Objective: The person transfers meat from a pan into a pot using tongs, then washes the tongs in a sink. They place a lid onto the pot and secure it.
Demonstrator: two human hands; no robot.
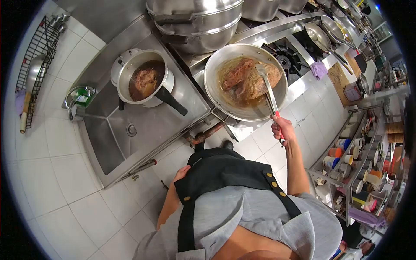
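— Where's the meat [249,78]?
— In the pan [215,97]. The right hand [281,128] has its fingers wrapped round the tongs [269,93], whose tips touch the meat.
— Left hand [181,172]?
— Against the apron [225,169]; I can't tell how its fingers are set.

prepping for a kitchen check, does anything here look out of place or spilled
The wok looks off-centre: it sits beside the open burner, shifted toward the stove's front edge, while the right hand holds tongs on the meat. I see no clear spill or damage.
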